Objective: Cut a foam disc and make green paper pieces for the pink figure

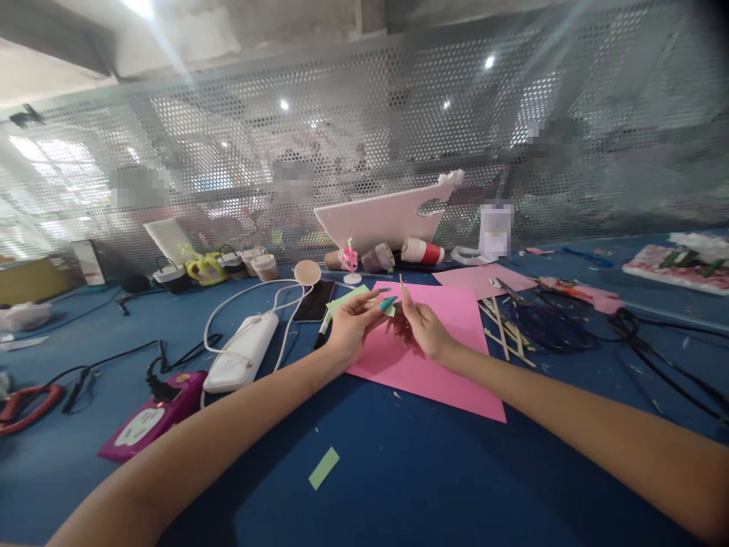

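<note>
My left hand (351, 325), with teal nails, is closed in a pinch on light green paper (342, 301). Part of the paper sticks out on the far side of the hand, and a small bit shows by the fingertips. Close beside it, my right hand (424, 328) has its fingers curled in; what they hold is hidden. Both hands are above a pink paper sheet (456, 380) lying on the blue table. A small green paper strip (323, 468) lies nearer to me.
Left are a white power bank (242, 353), a purple power strip (156, 418) and cables. A phone (314, 301) lies behind my left hand. Wooden sticks (504, 330) and scissors (512, 292) lie right. Paper cups (422, 251) and a white foam board (376, 216) are at the back.
</note>
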`<state>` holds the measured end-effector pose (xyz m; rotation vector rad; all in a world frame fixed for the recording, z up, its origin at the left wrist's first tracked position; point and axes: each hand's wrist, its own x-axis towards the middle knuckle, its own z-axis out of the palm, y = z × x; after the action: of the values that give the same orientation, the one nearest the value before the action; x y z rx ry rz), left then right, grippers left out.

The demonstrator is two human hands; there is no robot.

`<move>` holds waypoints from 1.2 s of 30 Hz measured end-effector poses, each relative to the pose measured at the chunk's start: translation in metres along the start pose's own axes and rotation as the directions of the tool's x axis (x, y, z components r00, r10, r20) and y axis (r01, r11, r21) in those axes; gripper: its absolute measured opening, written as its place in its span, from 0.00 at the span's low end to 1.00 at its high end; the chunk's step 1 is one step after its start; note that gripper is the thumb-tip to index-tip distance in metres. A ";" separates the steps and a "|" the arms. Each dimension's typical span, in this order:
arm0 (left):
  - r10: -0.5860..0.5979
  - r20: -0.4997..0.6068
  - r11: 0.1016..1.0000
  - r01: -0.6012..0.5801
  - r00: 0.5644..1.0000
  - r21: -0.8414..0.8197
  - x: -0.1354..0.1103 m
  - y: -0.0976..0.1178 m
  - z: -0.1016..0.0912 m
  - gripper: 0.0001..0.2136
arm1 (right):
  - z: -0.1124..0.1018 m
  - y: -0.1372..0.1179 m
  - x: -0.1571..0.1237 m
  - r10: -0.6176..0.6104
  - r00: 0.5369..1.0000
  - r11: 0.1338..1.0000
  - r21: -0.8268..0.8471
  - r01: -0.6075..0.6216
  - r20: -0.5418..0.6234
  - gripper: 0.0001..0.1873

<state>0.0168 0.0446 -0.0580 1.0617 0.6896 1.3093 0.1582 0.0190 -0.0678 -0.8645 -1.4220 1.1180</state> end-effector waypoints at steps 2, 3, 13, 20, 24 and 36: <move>0.009 -0.016 1.000 -0.009 1.000 -0.006 0.000 -0.001 0.000 0.16 | 0.001 0.001 -0.001 -0.011 1.000 1.000 0.002 0.011 -0.022 0.34; 0.014 -0.021 1.000 -0.014 1.000 -0.010 0.000 -0.002 0.000 0.16 | 0.001 0.001 -0.002 -0.013 0.999 1.000 0.006 0.013 -0.034 0.33; -0.056 -0.046 0.997 0.054 0.997 -0.046 0.000 -0.010 -0.005 0.14 | 0.002 -0.003 -0.005 -0.014 0.999 0.995 -0.096 0.010 -0.043 0.25; -0.033 -0.004 0.999 0.033 0.999 -0.020 0.001 -0.011 -0.004 0.10 | 0.002 -0.005 -0.005 -0.065 0.996 0.990 -0.126 0.057 -0.064 0.25; -0.001 0.024 1.000 0.000 1.000 0.024 -0.002 -0.009 -0.002 0.14 | 0.001 -0.003 -0.004 -0.125 0.989 0.978 -0.176 0.110 -0.077 0.25; 0.143 0.062 0.965 -0.153 0.988 0.212 -0.003 -0.005 -0.003 0.19 | 0.000 0.000 -0.004 -0.129 0.990 0.973 -0.202 0.114 -0.063 0.25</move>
<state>0.0156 0.0431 -0.0644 1.3371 0.7414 1.3544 0.1592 0.0149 -0.0692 -0.9364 -1.5191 0.8528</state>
